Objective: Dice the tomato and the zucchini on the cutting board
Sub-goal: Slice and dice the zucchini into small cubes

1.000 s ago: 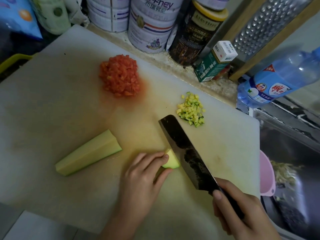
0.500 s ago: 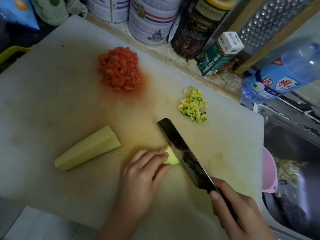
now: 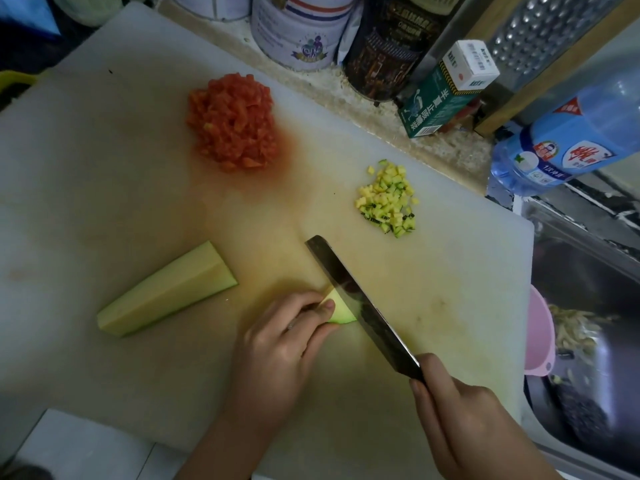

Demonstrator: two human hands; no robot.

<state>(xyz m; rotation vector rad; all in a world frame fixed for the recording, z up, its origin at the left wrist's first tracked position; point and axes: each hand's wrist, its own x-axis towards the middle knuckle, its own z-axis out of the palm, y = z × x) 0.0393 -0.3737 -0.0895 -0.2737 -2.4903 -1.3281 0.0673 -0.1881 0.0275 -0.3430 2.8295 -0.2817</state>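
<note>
Pinching the firm, probably slick zucchini stub by its back end, the left grip steadies it beside the knife clasped in the right grip.

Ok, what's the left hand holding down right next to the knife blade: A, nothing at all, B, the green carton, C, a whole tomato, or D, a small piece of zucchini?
D: the left hand grips a small piece of zucchini on the cutting board, right beside the knife that the right hand holds.
</note>
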